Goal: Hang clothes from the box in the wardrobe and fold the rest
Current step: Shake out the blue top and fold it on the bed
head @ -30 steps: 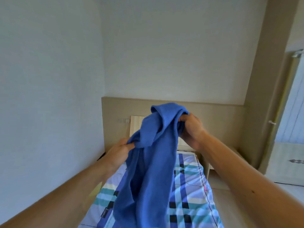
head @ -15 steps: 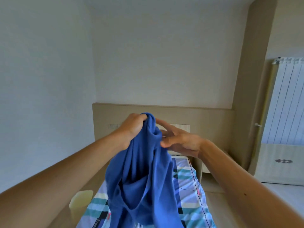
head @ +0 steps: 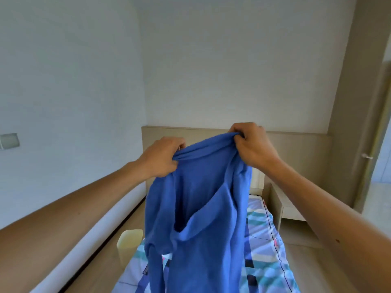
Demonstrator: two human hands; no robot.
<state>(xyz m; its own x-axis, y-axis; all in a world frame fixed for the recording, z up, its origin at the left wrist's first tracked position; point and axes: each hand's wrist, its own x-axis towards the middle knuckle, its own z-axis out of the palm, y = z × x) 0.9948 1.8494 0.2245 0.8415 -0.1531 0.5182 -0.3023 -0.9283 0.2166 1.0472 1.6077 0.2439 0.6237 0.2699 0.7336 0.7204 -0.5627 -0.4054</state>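
A blue garment (head: 198, 212) hangs in front of me above the bed, stretched between both hands along its top edge. My left hand (head: 161, 158) grips the left end of that edge with curled fingers. At the right end, my right hand (head: 252, 145) pinches the bunched fabric a little higher. The cloth falls in loose folds down to the frame's lower edge, with an opening showing near its middle. No box or wardrobe is in view.
Under the garment lies a bed with a checked blue, teal and white cover (head: 264, 250). A beige headboard panel (head: 296, 144) runs along the far wall. A pale yellow container (head: 129, 240) stands left of the bed, a low bedside shelf (head: 281, 199) to its right, and a door with a handle (head: 367, 156) farther right.
The hands have drawn apart and spread the garment's top edge wide. My right hand, which had straight fingers against the cloth half a second ago, now pinches it.
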